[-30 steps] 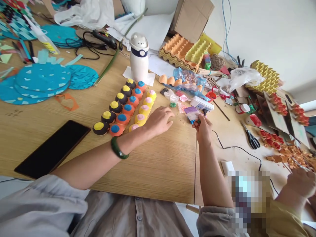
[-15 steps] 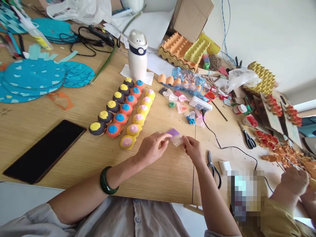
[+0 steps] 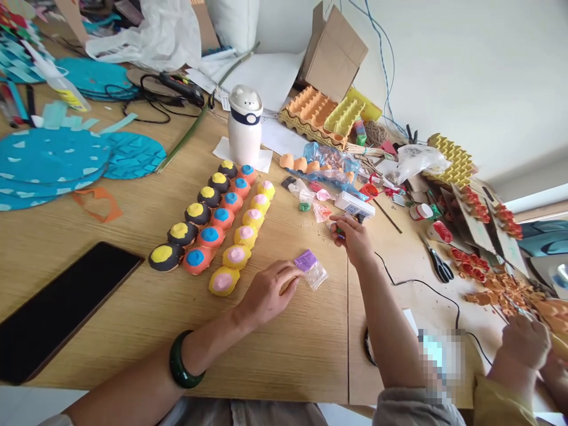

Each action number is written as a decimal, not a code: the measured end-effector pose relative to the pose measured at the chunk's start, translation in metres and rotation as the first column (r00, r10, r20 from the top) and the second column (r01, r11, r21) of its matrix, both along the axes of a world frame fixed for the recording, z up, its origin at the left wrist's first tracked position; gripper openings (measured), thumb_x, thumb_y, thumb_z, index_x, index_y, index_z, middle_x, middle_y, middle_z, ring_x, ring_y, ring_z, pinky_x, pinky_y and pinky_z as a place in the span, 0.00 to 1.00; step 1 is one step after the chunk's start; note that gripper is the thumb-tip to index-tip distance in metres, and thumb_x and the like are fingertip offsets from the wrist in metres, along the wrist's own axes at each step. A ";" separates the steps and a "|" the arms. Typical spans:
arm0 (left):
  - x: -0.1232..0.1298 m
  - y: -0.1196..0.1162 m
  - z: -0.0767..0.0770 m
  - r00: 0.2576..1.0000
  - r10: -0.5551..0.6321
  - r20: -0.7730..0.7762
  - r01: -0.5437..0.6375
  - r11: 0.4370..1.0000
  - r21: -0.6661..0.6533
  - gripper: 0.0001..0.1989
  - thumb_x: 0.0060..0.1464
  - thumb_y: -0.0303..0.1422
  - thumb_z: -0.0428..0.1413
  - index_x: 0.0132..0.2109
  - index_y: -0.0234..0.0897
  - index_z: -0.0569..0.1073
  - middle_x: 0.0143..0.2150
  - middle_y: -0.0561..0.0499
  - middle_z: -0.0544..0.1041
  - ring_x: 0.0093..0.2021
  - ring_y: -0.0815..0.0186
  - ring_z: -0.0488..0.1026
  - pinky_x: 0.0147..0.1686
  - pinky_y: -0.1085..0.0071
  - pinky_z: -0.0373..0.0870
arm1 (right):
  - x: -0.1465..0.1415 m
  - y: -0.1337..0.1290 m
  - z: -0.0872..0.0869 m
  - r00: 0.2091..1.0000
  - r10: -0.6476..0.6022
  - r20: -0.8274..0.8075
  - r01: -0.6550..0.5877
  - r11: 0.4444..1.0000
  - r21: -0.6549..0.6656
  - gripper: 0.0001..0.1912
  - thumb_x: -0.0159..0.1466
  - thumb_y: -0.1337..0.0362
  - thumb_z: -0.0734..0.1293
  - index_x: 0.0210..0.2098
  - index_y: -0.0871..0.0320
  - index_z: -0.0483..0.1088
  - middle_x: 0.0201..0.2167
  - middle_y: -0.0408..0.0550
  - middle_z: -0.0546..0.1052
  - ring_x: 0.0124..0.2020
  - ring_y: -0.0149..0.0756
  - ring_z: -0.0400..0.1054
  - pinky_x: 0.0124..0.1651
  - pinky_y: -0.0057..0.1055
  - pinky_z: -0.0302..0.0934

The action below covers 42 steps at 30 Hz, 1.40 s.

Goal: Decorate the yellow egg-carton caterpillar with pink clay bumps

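My left hand (image 3: 270, 290) pinches a small clear bag of purple clay (image 3: 306, 260) between thumb and fingers, just above the table. My right hand (image 3: 352, 239) is beside the white power strip (image 3: 355, 205), its fingers curled over a small bag of blue clay (image 3: 341, 234), mostly hidden beneath them. Left of my hands lie three rows of egg-carton cups: a yellow row with pink tops (image 3: 236, 256), an orange row with blue tops (image 3: 210, 236) and a black row with yellow tops (image 3: 180, 232).
A black phone (image 3: 66, 307) lies at left. A white bottle (image 3: 245, 127) stands behind the rows. Egg trays (image 3: 310, 112) are at the back. Scissors (image 3: 439, 263) and orange scraps lie right, near another person's hand (image 3: 526, 340). My right forearm partly covers other scissors (image 3: 368, 346).
My right hand has let go of the purple clay bag and moved forward to the blue clay bag. My left hand keeps the purple one. The view has shifted slightly.
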<state>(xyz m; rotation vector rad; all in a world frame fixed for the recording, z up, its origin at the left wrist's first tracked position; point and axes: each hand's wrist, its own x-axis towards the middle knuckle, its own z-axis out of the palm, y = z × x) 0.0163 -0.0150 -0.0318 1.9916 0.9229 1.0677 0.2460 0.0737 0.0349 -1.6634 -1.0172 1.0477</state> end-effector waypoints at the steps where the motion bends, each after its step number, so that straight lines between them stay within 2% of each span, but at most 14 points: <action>1: 0.000 0.000 0.000 1.000 -0.009 0.012 0.009 1.000 -0.003 0.13 0.66 0.23 0.54 0.48 0.43 0.79 0.44 0.48 0.84 0.45 0.61 0.82 0.47 0.64 0.79 | 0.000 0.017 0.001 0.999 -0.001 0.048 0.001 1.000 0.011 0.15 0.55 0.52 0.75 0.33 0.59 0.78 0.21 0.41 0.70 0.21 0.29 0.61 0.21 0.27 0.54; 4: 0.000 0.000 -0.002 0.997 -0.020 0.075 0.022 1.000 -0.022 0.12 0.66 0.23 0.54 0.47 0.43 0.80 0.43 0.48 0.85 0.44 0.61 0.83 0.46 0.64 0.80 | -0.001 0.067 0.004 0.985 -0.016 0.173 0.009 0.999 0.039 0.07 0.60 0.61 0.71 0.32 0.59 0.78 0.21 0.39 0.67 0.22 0.30 0.60 0.24 0.29 0.58; 7: 0.000 -0.002 -0.004 0.991 -0.027 0.131 0.039 0.996 -0.084 0.11 0.65 0.23 0.54 0.44 0.42 0.80 0.41 0.49 0.85 0.42 0.62 0.83 0.44 0.66 0.80 | -0.005 0.114 0.005 0.936 -0.055 0.347 0.029 0.996 0.079 0.03 0.61 0.67 0.69 0.32 0.58 0.77 0.25 0.42 0.72 0.25 0.32 0.64 0.31 0.32 0.63; 11: -0.001 -0.003 -0.006 0.987 -0.057 0.153 0.080 0.987 -0.143 0.11 0.64 0.23 0.54 0.43 0.41 0.80 0.40 0.50 0.85 0.40 0.64 0.83 0.42 0.68 0.80 | -0.019 0.164 0.006 0.839 -0.051 0.542 0.001 0.996 0.092 0.04 0.61 0.70 0.71 0.35 0.57 0.78 0.34 0.49 0.80 0.44 0.47 0.74 0.50 0.41 0.68; 12: -0.001 -0.002 -0.006 0.985 -0.062 0.161 0.088 0.983 -0.160 0.11 0.64 0.23 0.54 0.42 0.40 0.80 0.40 0.51 0.85 0.40 0.64 0.83 0.42 0.69 0.79 | -0.023 0.174 0.006 0.791 -0.034 0.611 -0.014 0.997 0.074 0.07 0.62 0.70 0.70 0.40 0.57 0.79 0.38 0.52 0.82 0.49 0.50 0.74 0.54 0.44 0.67; 14: -0.002 -0.001 -0.004 0.985 -0.044 0.169 0.079 0.975 -0.206 0.11 0.65 0.23 0.54 0.42 0.40 0.80 0.40 0.51 0.85 0.39 0.65 0.82 0.40 0.70 0.79 | -0.032 0.191 0.005 0.582 0.046 0.812 -0.059 0.998 -0.015 0.14 0.66 0.67 0.68 0.51 0.57 0.78 0.47 0.57 0.84 0.55 0.55 0.75 0.58 0.48 0.67; 16: -0.004 0.002 -0.003 0.988 0.019 0.152 0.020 0.969 -0.248 0.11 0.65 0.24 0.54 0.43 0.39 0.80 0.39 0.51 0.85 0.39 0.65 0.81 0.40 0.70 0.78 | -0.038 0.204 0.002 0.411 0.123 0.903 -0.084 0.992 -0.097 0.20 0.69 0.65 0.66 0.59 0.59 0.76 0.53 0.61 0.83 0.59 0.57 0.74 0.61 0.49 0.67; 19: -0.007 0.008 -0.003 0.983 0.146 0.114 -0.113 0.960 -0.255 0.10 0.65 0.24 0.55 0.44 0.39 0.81 0.41 0.51 0.85 0.42 0.63 0.81 0.45 0.67 0.78 | -0.042 0.220 -0.004 0.323 0.210 0.923 -0.079 0.978 -0.195 0.20 0.69 0.67 0.64 0.58 0.61 0.77 0.56 0.64 0.81 0.61 0.59 0.74 0.61 0.49 0.67; 26: -0.016 0.026 -0.009 0.939 0.314 0.141 -0.278 0.934 -0.226 0.12 0.63 0.22 0.55 0.44 0.40 0.81 0.46 0.48 0.83 0.51 0.58 0.79 0.54 0.60 0.76 | -0.031 0.235 -0.014 0.310 0.271 0.911 -0.075 0.963 -0.261 0.15 0.64 0.63 0.71 0.49 0.63 0.79 0.50 0.64 0.82 0.53 0.57 0.76 0.55 0.48 0.70; 30: -0.019 0.033 -0.012 0.924 0.356 0.137 -0.327 0.925 -0.193 0.11 0.62 0.23 0.57 0.44 0.40 0.82 0.48 0.47 0.83 0.55 0.56 0.78 0.58 0.57 0.75 | -0.022 0.232 -0.017 0.309 0.268 0.913 -0.101 0.963 -0.248 0.17 0.64 0.62 0.71 0.51 0.61 0.77 0.50 0.61 0.82 0.50 0.52 0.76 0.53 0.45 0.70; 33: -0.020 0.036 -0.012 0.922 0.363 0.137 -0.337 0.924 -0.180 0.11 0.62 0.23 0.57 0.45 0.40 0.82 0.50 0.47 0.83 0.57 0.56 0.77 0.61 0.55 0.74 | -0.016 0.232 -0.015 0.340 0.189 0.921 -0.107 0.981 -0.162 0.18 0.66 0.62 0.70 0.54 0.61 0.76 0.50 0.62 0.82 0.50 0.52 0.75 0.53 0.46 0.68; 36: -0.021 0.036 -0.011 0.923 0.348 0.165 -0.318 0.930 -0.184 0.11 0.63 0.23 0.57 0.45 0.40 0.82 0.49 0.47 0.83 0.57 0.57 0.77 0.61 0.56 0.74 | -0.009 0.232 -0.004 0.401 0.072 0.913 -0.100 0.994 -0.034 0.20 0.65 0.63 0.72 0.56 0.58 0.75 0.49 0.57 0.82 0.51 0.51 0.75 0.54 0.47 0.67; 39: -0.021 0.035 -0.010 0.929 0.315 0.196 -0.273 0.938 -0.213 0.10 0.63 0.23 0.56 0.44 0.40 0.82 0.48 0.48 0.83 0.54 0.59 0.78 0.58 0.58 0.75 | -0.001 0.229 0.018 0.475 -0.054 0.878 -0.091 0.990 0.111 0.20 0.66 0.63 0.72 0.56 0.59 0.75 0.43 0.53 0.81 0.46 0.46 0.74 0.51 0.42 0.66; 42: -0.021 0.034 -0.008 0.931 0.300 0.208 -0.240 0.933 -0.268 0.09 0.64 0.25 0.57 0.43 0.41 0.82 0.47 0.47 0.83 0.52 0.58 0.79 0.57 0.58 0.74 | 0.008 0.219 0.049 0.576 -0.205 0.792 -0.126 0.934 0.334 0.16 0.66 0.63 0.73 0.51 0.64 0.76 0.37 0.50 0.78 0.37 0.37 0.67 0.45 0.37 0.62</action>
